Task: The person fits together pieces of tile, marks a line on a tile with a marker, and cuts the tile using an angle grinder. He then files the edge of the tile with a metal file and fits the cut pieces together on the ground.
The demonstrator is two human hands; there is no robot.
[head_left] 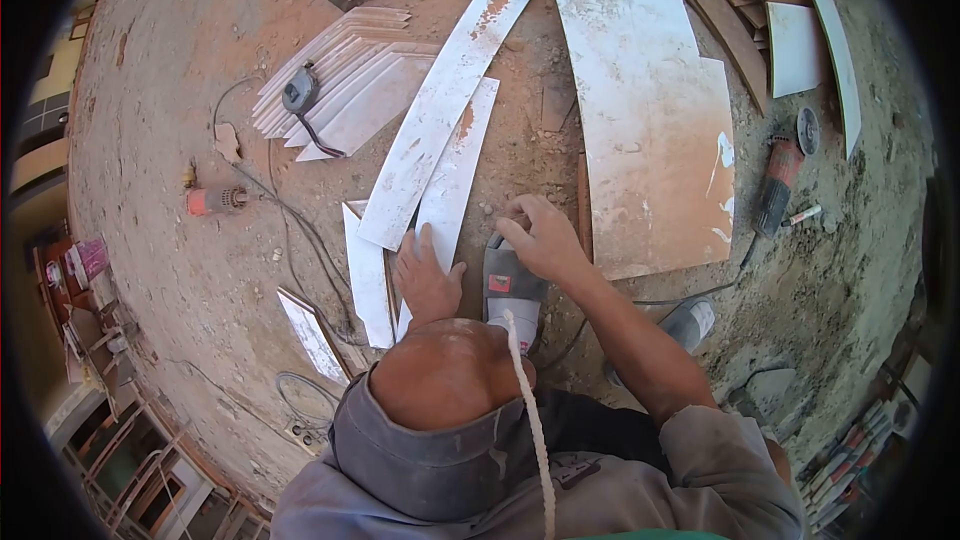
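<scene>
I squat on a dusty floor. My left hand [428,275] lies flat, fingers apart, on the near end of a narrow white tile strip [455,175]. A longer white strip [440,110] lies across it, running up and to the right. My right hand [540,235] has its fingers curled down at the toe of my grey shoe [510,285], beside the strip's edge. Whether it grips anything is hidden. A large rectangular tile [645,110] lies just right of that hand.
A stack of cut tile pieces [350,70] with a small corded tool [298,92] on it sits at the upper left. A red power tool [213,200] lies left, and a red angle grinder [778,185] right. More tiles [795,45] and cables lie around.
</scene>
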